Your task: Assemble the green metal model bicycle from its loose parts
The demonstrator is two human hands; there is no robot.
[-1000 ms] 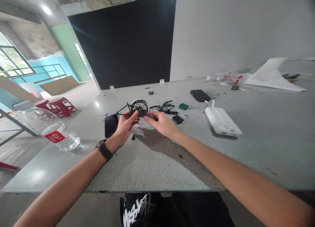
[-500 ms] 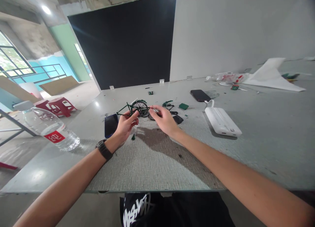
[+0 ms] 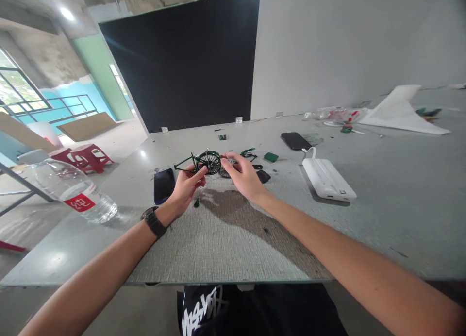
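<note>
A small green model bicycle [image 3: 208,163] with a black spoked wheel is raised just over the table between my hands. My left hand [image 3: 188,183] grips it from the left, thumb against the wheel and fingers behind the frame. My right hand [image 3: 242,173] is closed at the right side of the wheel, thumb and fingers pinched near a small silvery part whose kind I cannot make out. A second spoked wheel [image 3: 224,172] shows partly behind my right fingers. Beyond that hand lies a green handlebar-like piece [image 3: 248,154]. A tiny green part [image 3: 196,203] sits below my left hand.
On the left are a dark phone [image 3: 164,185] and a water bottle [image 3: 85,195] near the table edge. To the right lie a green block [image 3: 271,157], a black phone [image 3: 295,141], a white power bank [image 3: 328,179] and a white foam piece [image 3: 404,112].
The model bicycle has shifted slightly right and turned a little in my left hand. My right hand has moved slightly at the wheel's edge.
</note>
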